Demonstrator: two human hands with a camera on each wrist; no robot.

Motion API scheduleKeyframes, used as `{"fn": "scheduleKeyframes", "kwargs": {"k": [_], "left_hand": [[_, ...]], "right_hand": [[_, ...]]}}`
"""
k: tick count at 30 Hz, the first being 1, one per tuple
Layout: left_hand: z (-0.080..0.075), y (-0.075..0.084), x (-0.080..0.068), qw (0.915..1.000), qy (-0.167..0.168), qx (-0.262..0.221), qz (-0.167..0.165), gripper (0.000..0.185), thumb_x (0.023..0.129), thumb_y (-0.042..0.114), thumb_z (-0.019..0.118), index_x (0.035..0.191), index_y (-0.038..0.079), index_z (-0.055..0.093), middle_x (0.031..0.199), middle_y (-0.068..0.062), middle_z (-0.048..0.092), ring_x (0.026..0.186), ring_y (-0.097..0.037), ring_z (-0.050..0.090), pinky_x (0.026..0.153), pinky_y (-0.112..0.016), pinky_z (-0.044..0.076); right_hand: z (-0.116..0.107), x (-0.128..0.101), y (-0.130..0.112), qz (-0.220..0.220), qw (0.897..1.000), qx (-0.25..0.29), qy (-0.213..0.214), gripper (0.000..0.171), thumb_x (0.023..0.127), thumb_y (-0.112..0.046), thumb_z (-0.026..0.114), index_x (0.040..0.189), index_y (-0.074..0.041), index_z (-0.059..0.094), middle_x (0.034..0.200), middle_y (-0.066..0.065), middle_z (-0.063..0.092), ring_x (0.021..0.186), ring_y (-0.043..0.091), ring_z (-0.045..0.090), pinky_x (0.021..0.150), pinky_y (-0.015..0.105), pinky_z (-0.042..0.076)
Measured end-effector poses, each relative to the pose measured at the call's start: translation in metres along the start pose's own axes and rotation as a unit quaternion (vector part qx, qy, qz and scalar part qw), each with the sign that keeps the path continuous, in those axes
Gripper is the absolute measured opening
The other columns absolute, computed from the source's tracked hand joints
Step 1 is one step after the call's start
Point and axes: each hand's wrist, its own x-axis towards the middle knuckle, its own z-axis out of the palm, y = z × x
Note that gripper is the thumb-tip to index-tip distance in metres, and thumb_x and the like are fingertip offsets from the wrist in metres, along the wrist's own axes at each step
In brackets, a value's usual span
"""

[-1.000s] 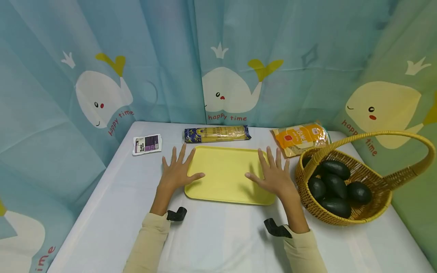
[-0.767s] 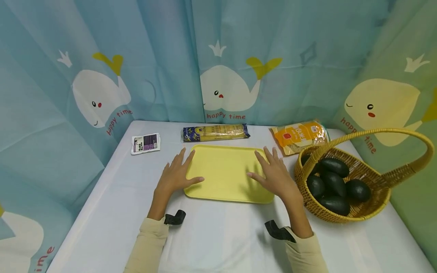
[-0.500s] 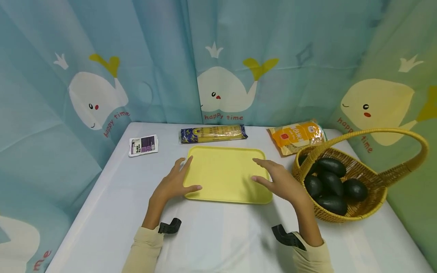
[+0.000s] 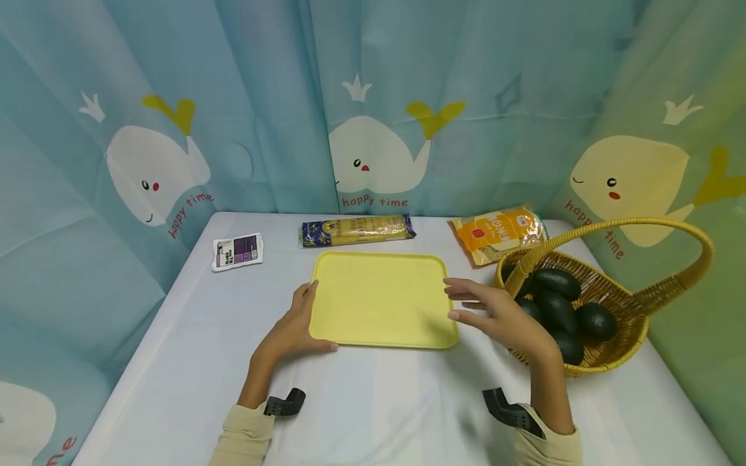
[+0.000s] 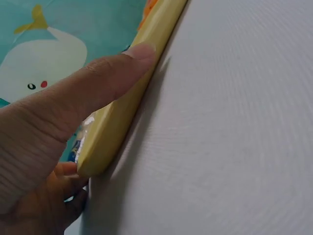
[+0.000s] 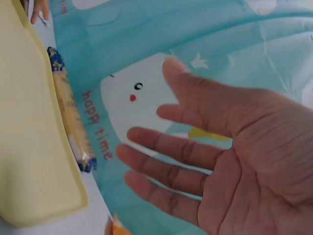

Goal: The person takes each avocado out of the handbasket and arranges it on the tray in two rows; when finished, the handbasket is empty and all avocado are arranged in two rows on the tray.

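A yellow rectangular tray (image 4: 379,301) lies flat on the white table in the head view. At its near left corner is my left hand (image 4: 291,327), with the thumb along the front edge and the fingers at the left side. In the left wrist view the straight thumb (image 5: 110,73) rests on the tray's edge (image 5: 120,115), and the other fingers are partly hidden behind the corner. My right hand (image 4: 501,317) is held just off the tray's right side, its fingers spread and loosely bent. The right wrist view shows the palm (image 6: 254,161) holding nothing.
Behind the tray lies a long pack of spaghetti (image 4: 358,230). An orange food bag (image 4: 498,233) is at the back right, and a white-and-purple pouch (image 4: 237,252) at the back left. The tall-handled wicker basket (image 4: 626,349) at right holds several dark avocados (image 4: 557,312).
My left hand has come down and back to the tray's near left corner. The right hand has moved right, off the tray, and turned sideways. The view has shifted slightly.
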Motion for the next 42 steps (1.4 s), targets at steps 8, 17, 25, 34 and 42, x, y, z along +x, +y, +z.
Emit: {"fn": "scheduleKeyframes", "kwargs": {"k": [8,17,25,34,42], "left_hand": [[0.002,-0.003,0.002,0.9996,0.017,-0.019,0.012,0.138,0.058,0.051,0.090,0.157,0.002,0.007,0.157,-0.024,0.012,0.144,-0.042,0.021,0.110,-0.060,0.033],[0.008,-0.011,0.003,0.9992,0.026,-0.026,0.015,0.139,0.055,0.052,0.090,0.156,0.003,0.009,0.156,-0.023,0.012,0.143,-0.041,0.015,0.111,-0.062,0.029],[0.010,-0.013,0.003,0.9990,0.026,-0.035,0.013,0.142,0.054,0.052,0.091,0.157,0.006,0.004,0.157,-0.024,0.011,0.145,-0.041,0.014,0.112,-0.062,0.029],[0.009,-0.012,0.001,0.9983,0.029,-0.050,0.005,0.143,0.052,0.051,0.093,0.157,0.008,0.006,0.155,-0.022,0.015,0.142,-0.038,0.025,0.113,-0.057,0.031],[0.010,-0.011,0.003,0.9984,0.025,-0.050,0.003,0.144,0.053,0.052,0.092,0.157,0.006,0.004,0.157,-0.023,0.011,0.142,-0.040,0.028,0.114,-0.054,0.032]], "right_hand": [[-0.010,-0.014,0.007,0.003,0.999,0.050,0.004,0.047,0.096,-0.024,0.064,0.140,-0.014,0.051,0.136,0.007,0.058,0.119,0.024,0.062,0.089,0.023,0.054],[-0.023,-0.037,0.017,-0.034,0.997,0.060,0.026,0.042,0.096,-0.008,0.062,0.137,-0.008,0.053,0.131,0.007,0.060,0.113,0.009,0.063,0.086,0.020,0.054],[-0.044,-0.065,0.030,-0.040,0.994,0.099,0.038,0.043,0.096,0.003,0.056,0.138,0.002,0.047,0.132,0.003,0.058,0.118,0.008,0.059,0.087,0.020,0.054],[-0.076,-0.075,0.049,-0.031,0.994,0.074,0.074,0.044,0.093,0.010,0.056,0.135,0.005,0.047,0.120,0.002,0.066,0.108,0.002,0.065,0.083,0.016,0.053],[-0.110,-0.072,0.073,0.073,0.992,0.022,0.105,0.042,0.096,-0.005,0.059,0.136,0.000,0.048,0.117,-0.019,0.064,0.103,-0.007,0.062,0.078,0.011,0.051]]}}
